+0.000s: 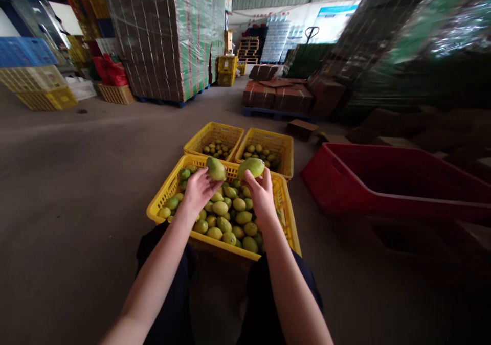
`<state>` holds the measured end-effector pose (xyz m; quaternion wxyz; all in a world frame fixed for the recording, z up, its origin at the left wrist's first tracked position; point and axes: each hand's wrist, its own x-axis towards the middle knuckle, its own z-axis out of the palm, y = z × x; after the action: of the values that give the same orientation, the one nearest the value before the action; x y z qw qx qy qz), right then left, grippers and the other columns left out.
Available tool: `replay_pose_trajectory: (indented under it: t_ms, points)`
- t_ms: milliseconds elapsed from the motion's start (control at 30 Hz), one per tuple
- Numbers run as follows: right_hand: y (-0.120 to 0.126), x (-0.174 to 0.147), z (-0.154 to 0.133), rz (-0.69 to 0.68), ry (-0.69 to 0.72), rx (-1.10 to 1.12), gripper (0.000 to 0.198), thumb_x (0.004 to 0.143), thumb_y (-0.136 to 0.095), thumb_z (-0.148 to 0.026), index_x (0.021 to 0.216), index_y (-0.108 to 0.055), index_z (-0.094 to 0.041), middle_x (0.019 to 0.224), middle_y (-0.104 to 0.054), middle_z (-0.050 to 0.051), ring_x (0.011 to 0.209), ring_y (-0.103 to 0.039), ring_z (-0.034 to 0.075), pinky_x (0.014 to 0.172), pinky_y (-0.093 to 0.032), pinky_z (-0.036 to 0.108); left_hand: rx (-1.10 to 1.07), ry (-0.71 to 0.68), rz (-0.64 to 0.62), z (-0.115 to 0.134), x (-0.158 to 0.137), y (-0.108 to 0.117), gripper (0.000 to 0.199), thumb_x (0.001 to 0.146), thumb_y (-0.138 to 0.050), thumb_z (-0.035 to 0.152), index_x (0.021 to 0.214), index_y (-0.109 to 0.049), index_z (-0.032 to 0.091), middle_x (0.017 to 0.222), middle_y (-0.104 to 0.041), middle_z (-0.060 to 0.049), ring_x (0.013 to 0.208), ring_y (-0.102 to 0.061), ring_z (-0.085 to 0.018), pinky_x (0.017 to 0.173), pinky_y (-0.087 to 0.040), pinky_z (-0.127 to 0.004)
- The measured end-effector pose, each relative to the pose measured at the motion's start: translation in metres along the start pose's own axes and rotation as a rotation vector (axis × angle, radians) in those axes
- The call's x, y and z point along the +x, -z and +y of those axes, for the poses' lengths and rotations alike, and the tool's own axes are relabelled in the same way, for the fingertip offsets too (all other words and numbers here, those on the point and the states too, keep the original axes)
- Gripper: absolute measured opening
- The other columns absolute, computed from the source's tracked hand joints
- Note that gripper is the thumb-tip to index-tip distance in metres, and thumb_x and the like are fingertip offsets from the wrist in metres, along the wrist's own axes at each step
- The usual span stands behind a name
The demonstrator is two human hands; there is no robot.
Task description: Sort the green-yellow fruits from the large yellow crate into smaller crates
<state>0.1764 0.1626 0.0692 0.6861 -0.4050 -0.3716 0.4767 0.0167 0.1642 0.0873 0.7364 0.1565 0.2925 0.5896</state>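
Note:
My left hand (pixel 200 189) is closed around a green lemon (pixel 216 169), held up over the near yellow crate (pixel 159 198). In my right hand (pixel 262 190) is another green lemon (pixel 251 168), larger in view and gripped from below between thumb and fingers. The two fruits are raised side by side, a small gap between them. Beneath both hands the near crate holds many loose green and yellowish lemons (pixel 224 224). Part of that pile is hidden by my hands and forearms.
Beyond the near crate stand two yellow crates, left (pixel 197 141) and right (pixel 284 151), with fewer lemons inside. A red tub (pixel 333 181) is on the right. Wrapped pallet stacks (pixel 146 38) and flat cartons (pixel 293 99) stand farther back on the concrete floor (pixel 95 181).

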Motion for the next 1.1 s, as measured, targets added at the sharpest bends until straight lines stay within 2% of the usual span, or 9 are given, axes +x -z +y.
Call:
replay_pose_trajectory:
  t_ms: [133,300,433,633,800,867,967,1033,1100]
  points:
    - [0.002,0.006,-0.003,-0.011,-0.045,0.115,0.042,0.067,-0.085,-0.040,0.100,-0.062,-0.027,0.093,-0.070,-0.003,0.080,-0.064,0.016,0.068,-0.053,0.027,0.064,-0.012,-0.086,-0.003,0.003,0.003,0.023,0.088,-0.071,0.033,0.102,-0.072,0.014,0.109,-0.075,-0.014,0.115,-0.070,-0.027,0.093,-0.061,-0.035]
    - [0.001,0.003,-0.005,-0.061,-0.156,0.124,0.044,0.063,-0.087,-0.051,0.088,-0.063,-0.024,0.080,-0.064,-0.003,0.070,-0.059,0.015,0.057,-0.049,0.025,0.212,-0.167,-0.170,-0.009,0.002,0.001,0.023,0.072,-0.086,0.021,0.091,-0.074,0.015,0.104,-0.077,-0.011,0.121,-0.066,-0.029,0.102,-0.056,-0.036]
    - [-0.001,-0.005,-0.010,-0.184,0.027,-0.136,0.044,0.061,-0.092,-0.036,0.096,-0.068,-0.025,0.085,-0.066,-0.002,0.077,-0.058,0.018,0.067,-0.051,0.029,0.306,-0.300,-0.217,-0.011,-0.002,0.001,0.034,0.061,-0.088,0.007,0.091,-0.077,0.018,0.107,-0.078,-0.006,0.123,-0.066,-0.026,0.108,-0.050,-0.033]
    - [0.000,-0.007,-0.014,-0.262,0.324,-0.297,0.051,0.059,-0.089,-0.018,0.105,-0.070,-0.027,0.109,-0.070,0.002,0.101,-0.062,0.025,0.099,-0.048,0.040,0.339,-0.387,-0.285,-0.008,-0.008,0.003,0.044,0.057,-0.093,0.010,0.096,-0.078,0.022,0.115,-0.077,-0.006,0.128,-0.063,-0.027,0.111,-0.047,-0.034]
    - [0.001,-0.012,-0.018,-0.316,0.304,-0.305,0.056,0.058,-0.090,-0.018,0.110,-0.072,-0.027,0.110,-0.071,0.003,0.106,-0.062,0.027,0.102,-0.047,0.041,0.339,-0.395,-0.266,-0.007,-0.007,0.003,0.046,0.054,-0.095,0.013,0.096,-0.078,0.022,0.113,-0.077,-0.005,0.126,-0.064,-0.026,0.110,-0.047,-0.032]
    - [0.001,-0.014,-0.018,-0.301,0.204,-0.273,0.055,0.063,-0.090,-0.024,0.114,-0.070,-0.028,0.104,-0.072,0.000,0.096,-0.064,0.023,0.091,-0.052,0.036,0.345,-0.373,-0.262,-0.007,-0.007,0.002,0.041,0.058,-0.094,0.022,0.095,-0.077,0.019,0.107,-0.077,-0.007,0.117,-0.067,-0.026,0.103,-0.052,-0.032]
    - [-0.001,-0.013,-0.013,-0.197,0.031,-0.134,0.038,0.071,-0.086,-0.041,0.102,-0.067,-0.029,0.087,-0.069,-0.003,0.076,-0.062,0.018,0.066,-0.052,0.028,0.291,-0.245,-0.183,-0.006,-0.006,-0.001,0.034,0.074,-0.082,0.043,0.095,-0.077,0.016,0.086,-0.075,-0.006,0.084,-0.072,-0.019,0.071,-0.058,-0.025]
    - [-0.003,-0.008,-0.008,-0.162,-0.094,0.010,0.037,0.072,-0.082,-0.053,0.092,-0.065,-0.028,0.075,-0.065,-0.003,0.064,-0.059,0.016,0.049,-0.044,0.025,0.211,-0.159,-0.120,-0.005,-0.006,-0.004,0.033,0.084,-0.071,0.048,0.097,-0.076,0.019,0.075,-0.071,-0.003,0.059,-0.063,-0.011,0.050,-0.049,-0.019]
    - [-0.004,-0.001,-0.003,-0.143,-0.220,0.163,0.041,0.072,-0.077,-0.062,0.087,-0.063,-0.026,0.069,-0.063,-0.002,0.057,-0.057,0.016,0.039,-0.036,0.025,0.136,-0.111,-0.090,-0.004,-0.006,-0.006,0.030,0.087,-0.065,0.047,0.099,-0.075,0.021,0.071,-0.068,0.000,0.047,-0.053,-0.006,0.041,-0.041,-0.016]
